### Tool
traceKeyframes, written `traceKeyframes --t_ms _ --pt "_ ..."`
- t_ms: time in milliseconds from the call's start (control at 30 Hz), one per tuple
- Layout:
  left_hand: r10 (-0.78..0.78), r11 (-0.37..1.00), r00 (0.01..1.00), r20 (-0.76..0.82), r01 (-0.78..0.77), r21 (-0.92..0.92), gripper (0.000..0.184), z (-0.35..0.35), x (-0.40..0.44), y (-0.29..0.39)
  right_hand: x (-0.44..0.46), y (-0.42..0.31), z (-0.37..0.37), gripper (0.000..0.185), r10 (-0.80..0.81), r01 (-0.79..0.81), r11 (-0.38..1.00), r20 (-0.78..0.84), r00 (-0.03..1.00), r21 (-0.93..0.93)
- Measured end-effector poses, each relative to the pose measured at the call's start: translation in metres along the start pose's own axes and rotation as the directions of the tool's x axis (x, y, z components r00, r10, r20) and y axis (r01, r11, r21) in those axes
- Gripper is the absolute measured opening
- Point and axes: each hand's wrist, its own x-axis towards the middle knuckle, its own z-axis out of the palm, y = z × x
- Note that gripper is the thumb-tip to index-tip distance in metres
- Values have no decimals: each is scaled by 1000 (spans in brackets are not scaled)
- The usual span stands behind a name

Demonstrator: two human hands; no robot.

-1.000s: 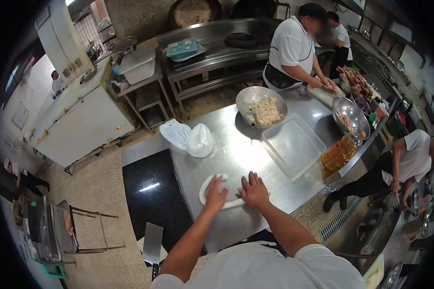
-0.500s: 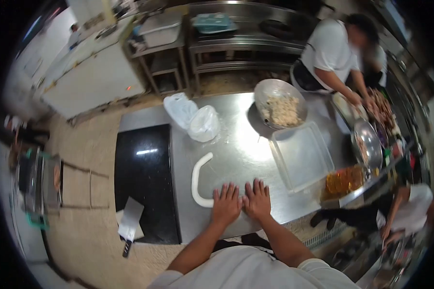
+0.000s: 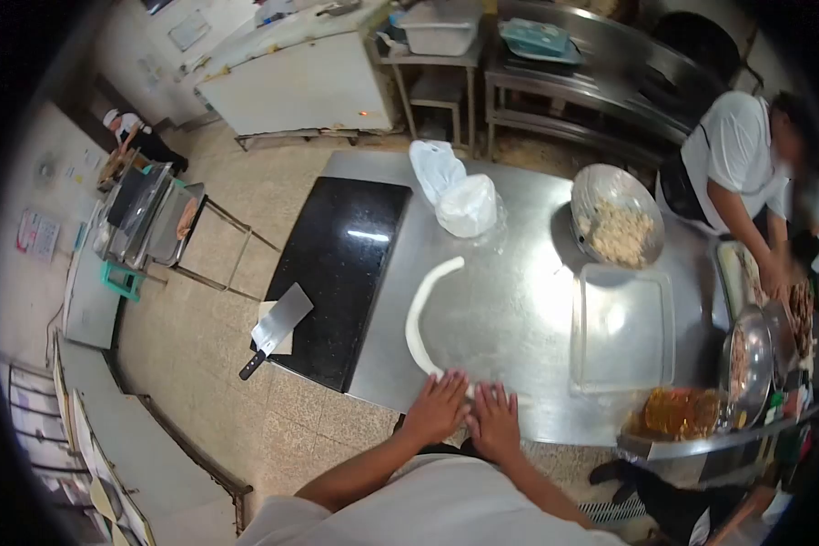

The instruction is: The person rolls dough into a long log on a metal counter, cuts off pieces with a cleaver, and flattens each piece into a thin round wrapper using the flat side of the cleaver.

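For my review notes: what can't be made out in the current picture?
All in the head view:
White strip, near part: mostly hidden under the left hand and right hand.
White plastic bag, contents: hidden by its plastic.
Co-worker's hand, far right: blurred.
Wall notice, far left: writing too small to read.

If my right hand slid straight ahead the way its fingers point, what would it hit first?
Your right hand would cross bare steel tabletop, then probably meet the nearer white plastic bag, perhaps only its edge.
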Motion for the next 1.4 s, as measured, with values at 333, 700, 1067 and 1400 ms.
traceKeyframes --t_ms 333,700,1067,1400 --pt "75 996 988 -134 -69 49 66 -16 110 -32 120 32 -15 69 301 -335 921 -182 936 -201" --pt "330 942 944 -15 -330 -53 69 -16 27 -69 32 -19 19 59 206 -239 956 -190 960 -170" --pt "436 881 863 254 -467 72 54 -117 110 -170 72 -17 -88 30 454 -425 890 -233 860 168" --pt "244 933 969 -46 -248 -261 43 -121 96 -88 20 18 -204 45 775 -587 594 -195 601 550"
